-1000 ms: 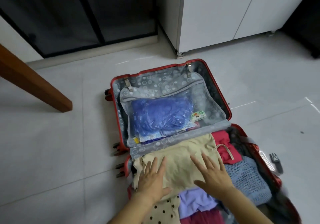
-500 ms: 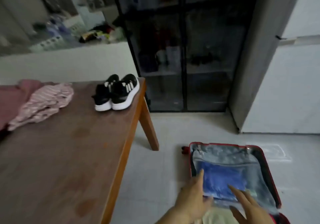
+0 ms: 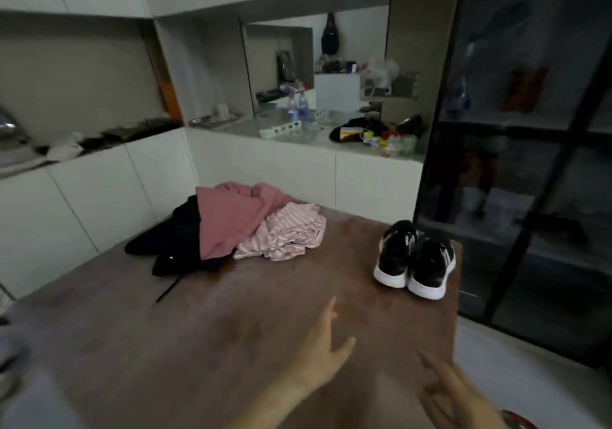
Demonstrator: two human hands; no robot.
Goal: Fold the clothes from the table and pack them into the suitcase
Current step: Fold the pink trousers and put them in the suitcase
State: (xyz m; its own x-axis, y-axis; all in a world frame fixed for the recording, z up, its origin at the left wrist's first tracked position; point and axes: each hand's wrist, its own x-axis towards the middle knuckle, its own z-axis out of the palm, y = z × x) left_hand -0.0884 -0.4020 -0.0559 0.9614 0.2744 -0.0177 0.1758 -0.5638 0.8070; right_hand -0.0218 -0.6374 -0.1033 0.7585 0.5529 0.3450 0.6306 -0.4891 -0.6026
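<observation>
Hovering over table (image 3: 198, 329): left hand (image 3: 323, 352), right hand (image 3: 453, 392), fingers apart, empty; suitcase (image 3: 516, 421), earlier beneath, seemingly bottom-right.

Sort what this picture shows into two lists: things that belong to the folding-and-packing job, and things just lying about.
Belongs to the job: plain pink garment, pink striped garment and black garment, heaped unfolded on the wooden table; left hand and right hand, both empty.

Just lying about: black trainers at the table's corner; spray bottles on the counter behind.
</observation>
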